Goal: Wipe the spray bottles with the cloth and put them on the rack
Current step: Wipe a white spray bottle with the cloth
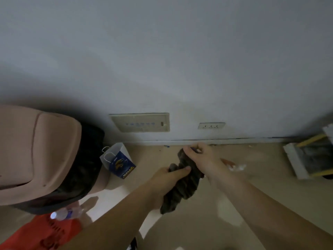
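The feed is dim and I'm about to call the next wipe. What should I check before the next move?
1. Cloth held: ok. The left hand and right hand both grip the dark cloth.
2. Spray bottle inside the cloth: cannot tell. Only a bluish bit shows at the right fingers.
3. Rack located: cannot tell. A white and yellow frame at the right edge may be it.
4. More spray bottles in view: not ok. Only a clear water bottle shows, lower left.
5. Floor towards that frame: not ok. An orange and white scrap lies beyond the right wrist.
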Tool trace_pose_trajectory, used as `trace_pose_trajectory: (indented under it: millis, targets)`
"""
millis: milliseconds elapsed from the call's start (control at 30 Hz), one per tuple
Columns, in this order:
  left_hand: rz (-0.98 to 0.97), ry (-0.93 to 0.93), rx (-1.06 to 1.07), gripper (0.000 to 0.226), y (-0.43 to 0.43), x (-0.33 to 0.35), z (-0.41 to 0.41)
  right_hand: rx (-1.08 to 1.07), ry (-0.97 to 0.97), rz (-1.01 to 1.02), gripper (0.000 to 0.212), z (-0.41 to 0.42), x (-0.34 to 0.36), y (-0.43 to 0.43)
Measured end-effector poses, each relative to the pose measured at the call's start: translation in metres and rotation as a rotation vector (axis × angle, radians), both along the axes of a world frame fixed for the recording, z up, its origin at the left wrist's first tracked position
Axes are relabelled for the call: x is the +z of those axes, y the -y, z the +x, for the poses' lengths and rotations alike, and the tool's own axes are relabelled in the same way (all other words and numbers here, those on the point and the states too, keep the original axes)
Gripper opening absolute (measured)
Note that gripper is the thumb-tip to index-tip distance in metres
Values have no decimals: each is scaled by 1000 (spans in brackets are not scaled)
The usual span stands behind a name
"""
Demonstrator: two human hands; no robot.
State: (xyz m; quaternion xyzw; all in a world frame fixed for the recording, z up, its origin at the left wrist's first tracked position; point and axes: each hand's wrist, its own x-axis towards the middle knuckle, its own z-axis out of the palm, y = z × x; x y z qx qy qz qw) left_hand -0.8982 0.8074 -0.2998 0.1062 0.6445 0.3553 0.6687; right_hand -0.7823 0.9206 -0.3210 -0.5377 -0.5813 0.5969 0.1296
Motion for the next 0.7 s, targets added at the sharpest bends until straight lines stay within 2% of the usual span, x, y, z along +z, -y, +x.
trace_pose_trajectory:
  millis: [133,300,400,533,600,700]
  targets:
    - [-43,38,-37,22,3,-133,3,86,-15,-149,40,6,-137,5]
    - [-91,77,-82,27,13,-277,-5,178,18,-225,35,6,-278,32]
    - [-147,27,-177,35,30,-338,-9,226,95,-206,31,3,-334,45]
    - [-168,-68,-273,40,67,-370,-8,383,216,-143,34,4,-363,69]
    - [-144,-117,-301,43,85,-368,-9,340,216,-125,36,9,-362,82]
    - [-142,-245,-343,37,107,-359,-22,218,190,-157,28,12,-357,93]
